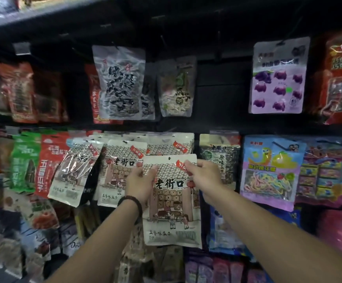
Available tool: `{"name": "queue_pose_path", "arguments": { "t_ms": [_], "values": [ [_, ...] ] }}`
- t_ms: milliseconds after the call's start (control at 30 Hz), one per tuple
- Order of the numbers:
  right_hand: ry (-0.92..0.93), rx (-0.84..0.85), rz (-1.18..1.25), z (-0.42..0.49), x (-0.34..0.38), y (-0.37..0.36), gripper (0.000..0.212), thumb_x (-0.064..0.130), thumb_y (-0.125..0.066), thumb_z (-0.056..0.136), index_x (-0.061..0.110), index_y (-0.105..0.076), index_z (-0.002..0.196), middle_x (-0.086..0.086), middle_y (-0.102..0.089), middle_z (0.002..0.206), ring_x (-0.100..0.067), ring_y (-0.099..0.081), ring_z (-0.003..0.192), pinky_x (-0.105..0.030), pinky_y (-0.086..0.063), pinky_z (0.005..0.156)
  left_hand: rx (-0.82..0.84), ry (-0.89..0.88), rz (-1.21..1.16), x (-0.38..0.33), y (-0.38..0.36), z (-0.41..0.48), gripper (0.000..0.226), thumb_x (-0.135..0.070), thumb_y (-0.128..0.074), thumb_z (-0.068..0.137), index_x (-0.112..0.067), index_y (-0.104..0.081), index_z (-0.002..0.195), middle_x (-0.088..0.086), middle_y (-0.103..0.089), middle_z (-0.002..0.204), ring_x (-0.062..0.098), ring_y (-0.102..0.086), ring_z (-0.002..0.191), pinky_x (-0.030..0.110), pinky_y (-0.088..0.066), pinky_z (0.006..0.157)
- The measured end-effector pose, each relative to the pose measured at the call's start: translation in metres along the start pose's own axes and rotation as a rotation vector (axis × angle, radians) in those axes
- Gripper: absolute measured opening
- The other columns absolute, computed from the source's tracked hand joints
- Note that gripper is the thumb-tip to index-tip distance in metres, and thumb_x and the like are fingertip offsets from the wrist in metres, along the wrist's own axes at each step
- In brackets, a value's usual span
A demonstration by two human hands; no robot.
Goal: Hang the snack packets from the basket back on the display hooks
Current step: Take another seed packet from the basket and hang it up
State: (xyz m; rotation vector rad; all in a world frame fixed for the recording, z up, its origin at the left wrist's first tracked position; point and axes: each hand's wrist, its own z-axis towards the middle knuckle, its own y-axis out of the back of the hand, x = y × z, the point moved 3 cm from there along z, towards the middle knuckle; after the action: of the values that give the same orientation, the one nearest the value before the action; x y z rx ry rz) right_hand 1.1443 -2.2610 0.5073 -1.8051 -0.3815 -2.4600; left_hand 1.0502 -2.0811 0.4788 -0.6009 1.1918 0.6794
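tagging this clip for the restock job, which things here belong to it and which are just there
In the job: cream packet, pinched near its top by left hand and right hand; matching hung packets behind it.
Just there: purple sweets packet; black seed packet; green packet; blue candy packet.

We hold both bare forearms raised, rising from the near corners and converging toward the far middle. Our left hand (pixel 140 180), a dark bead bracelet (pixel 132 202) round its wrist, grips the packet (pixel 172 213) at its upper left edge. Our right hand (pixel 204 176) pinches the upper right corner, fingers curled, knuckles toward us.
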Motion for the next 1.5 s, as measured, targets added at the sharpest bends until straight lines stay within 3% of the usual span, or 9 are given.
{"name": "queue_pose_path", "arguments": {
  "t_ms": [100,300,533,700,900,1067,1167,1333,1500],
  "values": [
    [-0.036,-0.086,0.058,0.021,-0.001,-0.02,0.029,0.041,-0.069,0.101,0.014,-0.075,0.091,-0.014,-0.077,0.096,-0.025,-0.072,0.069,-0.038,-0.051,0.07,-0.137,-0.053,-0.037,-0.002,0.0,0.017,0.048,-0.03,-0.078,0.091,-0.025,-0.05,0.129,0.005,-0.061,0.132,0.027,-0.064,0.117,0.05,-0.055,0.103],
    [0.041,-0.111,0.03,0.058,0.011,-0.045,0.039,0.047,-0.066,0.1,0.01,-0.071,0.091,-0.012,-0.075,0.09,-0.034,-0.075,0.083,-0.045,-0.058,0.079,-0.226,-0.576,0.62,0.021,-0.011,0.011,0.056,-0.046,-0.071,0.09,-0.04,-0.046,0.139,0.0,-0.031,0.153,0.023,-0.029,0.137,0.047,-0.037,0.109],
    [0.068,-0.18,-0.036,0.073,0.011,-0.059,0.046,0.057,-0.064,0.098,0.017,-0.076,0.115,-0.004,-0.079,0.108,-0.03,-0.077,0.096,-0.052,-0.06,0.094,-0.032,-0.537,0.772,0.046,-0.032,0.018,0.091,-0.085,-0.038,0.087,-0.05,0.002,0.161,-0.012,0.027,0.169,0.024,0.019,0.158,0.056,0.0,0.122],
    [0.086,-0.254,-0.08,0.082,0.007,-0.058,0.042,0.058,-0.067,0.095,0.017,-0.071,0.087,0.001,-0.07,0.071,-0.03,-0.077,0.073,-0.053,-0.062,0.082,0.012,-0.551,0.779,0.051,-0.044,0.018,0.116,-0.096,-0.048,0.071,-0.051,0.011,0.16,-0.006,0.037,0.167,0.019,0.035,0.154,0.059,0.007,0.121],
    [0.023,-0.287,-0.086,0.088,0.004,-0.061,0.044,0.057,-0.068,0.095,0.021,-0.075,0.118,0.01,-0.071,0.082,-0.027,-0.078,0.084,-0.049,-0.06,0.092,0.003,-0.529,0.786,0.058,-0.055,0.025,0.126,-0.091,-0.06,0.063,-0.05,0.008,0.161,0.001,0.032,0.169,0.02,0.036,0.153,0.059,0.009,0.123],
    [0.04,-0.286,-0.155,0.095,0.003,-0.059,0.044,0.049,-0.066,0.1,0.018,-0.061,0.068,-0.002,-0.068,0.064,-0.024,-0.066,0.064,-0.036,-0.051,0.068,0.053,-0.464,0.786,0.059,-0.067,0.036,0.126,-0.079,-0.062,0.062,-0.049,0.011,0.16,0.003,0.034,0.168,0.02,0.039,0.151,0.057,0.014,0.123],
    [0.103,-0.25,-0.292,0.096,0.007,-0.053,0.05,0.05,-0.063,0.101,0.018,-0.052,0.064,-0.002,-0.06,0.062,-0.025,-0.06,0.061,-0.031,-0.04,0.054,0.085,-0.442,0.801,0.061,-0.068,0.041,0.129,-0.078,-0.064,0.06,-0.049,0.014,0.159,0.003,0.034,0.168,0.02,0.039,0.152,0.055,0.015,0.123],
    [0.213,-0.131,-0.471,0.086,0.015,-0.038,0.037,0.054,-0.068,0.097,0.018,-0.066,0.087,0.0,-0.074,0.074,-0.021,-0.076,0.068,-0.043,-0.063,0.069,0.056,-0.442,0.847,0.062,-0.065,0.03,0.122,-0.079,-0.056,0.063,-0.046,0.01,0.16,0.001,0.03,0.169,0.026,0.027,0.156,0.06,0.001,0.123],
    [0.239,-0.014,-0.531,0.054,0.003,-0.006,0.039,0.054,-0.072,0.094,0.025,-0.063,0.119,0.008,-0.069,0.094,-0.009,-0.067,0.08,-0.041,-0.063,0.079,0.045,-0.457,0.844,0.059,-0.066,-0.011,0.105,-0.066,-0.065,0.077,-0.041,-0.007,0.161,-0.002,0.01,0.17,0.029,0.004,0.156,0.063,-0.016,0.122]
  ]
}}
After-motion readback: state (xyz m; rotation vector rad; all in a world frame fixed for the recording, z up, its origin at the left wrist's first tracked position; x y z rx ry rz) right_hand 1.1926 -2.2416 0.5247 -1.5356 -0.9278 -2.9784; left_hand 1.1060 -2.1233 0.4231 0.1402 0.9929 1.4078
